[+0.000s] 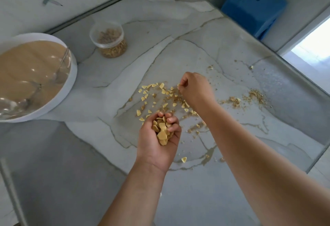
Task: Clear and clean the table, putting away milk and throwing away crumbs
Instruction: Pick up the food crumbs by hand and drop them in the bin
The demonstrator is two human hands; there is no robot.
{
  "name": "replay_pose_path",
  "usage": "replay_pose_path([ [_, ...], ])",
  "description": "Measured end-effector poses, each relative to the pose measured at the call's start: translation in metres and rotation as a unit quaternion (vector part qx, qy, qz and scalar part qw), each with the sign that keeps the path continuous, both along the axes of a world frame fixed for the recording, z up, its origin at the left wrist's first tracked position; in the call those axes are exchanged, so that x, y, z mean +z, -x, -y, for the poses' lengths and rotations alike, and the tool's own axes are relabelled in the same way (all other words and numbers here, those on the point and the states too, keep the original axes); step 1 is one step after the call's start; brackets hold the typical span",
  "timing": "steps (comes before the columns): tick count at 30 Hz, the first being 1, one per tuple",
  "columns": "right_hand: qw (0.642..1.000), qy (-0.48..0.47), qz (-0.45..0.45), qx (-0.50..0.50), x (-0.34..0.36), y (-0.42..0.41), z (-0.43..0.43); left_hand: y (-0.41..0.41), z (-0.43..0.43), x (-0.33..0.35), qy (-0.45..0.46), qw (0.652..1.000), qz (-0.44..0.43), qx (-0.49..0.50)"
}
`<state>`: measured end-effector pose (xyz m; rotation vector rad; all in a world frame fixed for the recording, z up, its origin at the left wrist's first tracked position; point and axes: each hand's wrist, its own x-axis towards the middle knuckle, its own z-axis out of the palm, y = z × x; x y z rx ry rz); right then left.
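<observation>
Pale yellow crumbs [161,85] scattered mid marble table [178,47]

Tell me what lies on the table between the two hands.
Head view: scattered yellow chip pieces and fine crumbs, between the left hand and the right hand.

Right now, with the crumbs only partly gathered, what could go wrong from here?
The left hand is heaped with biscuit pieces; adding the one pinched by the right hand could spill some. The fine crumbs lie near the edge of the table and might get brushed onto the floor. The bowl of tan liquid looks full; a bump could slop it.
</observation>
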<state>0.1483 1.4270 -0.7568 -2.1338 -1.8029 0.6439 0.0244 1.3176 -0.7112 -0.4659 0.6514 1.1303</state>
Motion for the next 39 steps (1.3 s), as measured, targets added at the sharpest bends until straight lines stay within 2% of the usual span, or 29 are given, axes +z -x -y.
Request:
replay_pose_path([
  [9,0.997,0.058,-0.009,0.057,0.004,0.006,-0.017,0.010,0.002,0.003,0.006,1.000,0.002,0.004],
  [15,0.989,-0.025,-0.051,0.133,0.011,0.017,-0.021,0.019,-0.003,0.003,0.007,1.000,-0.005,0.015],
  [19,0.980,0.002,-0.029,0.197,0.009,0.032,-0.025,0.023,-0.006,0.000,0.013,1.000,-0.008,0.013],
  [25,0.980,0.054,-0.038,0.185,0.012,0.036,-0.033,0.028,-0.009,-0.001,0.002,1.000,-0.011,0.004],
  [29,0.975,0.093,-0.006,0.201,0.018,0.034,-0.034,0.028,-0.010,0.002,0.005,1.000,-0.010,0.005],
  [32,0.981,0.071,-0.006,0.178,0.014,0.031,-0.026,0.025,-0.009,0.005,-0.001,1.000,-0.012,0.011],
  [35,0.991,0.012,-0.057,0.120,0.018,0.026,-0.009,0.023,-0.006,0.007,-0.009,1.000,-0.013,0.018],
  [37,0.987,-0.015,-0.149,0.056,0.031,0.023,0.010,0.021,-0.004,0.008,-0.003,1.000,-0.023,0.019],
  [39,0.963,-0.021,-0.268,-0.006,0.051,0.025,0.035,0.018,-0.004,0.011,-0.001,1.000,-0.023,0.012],
])
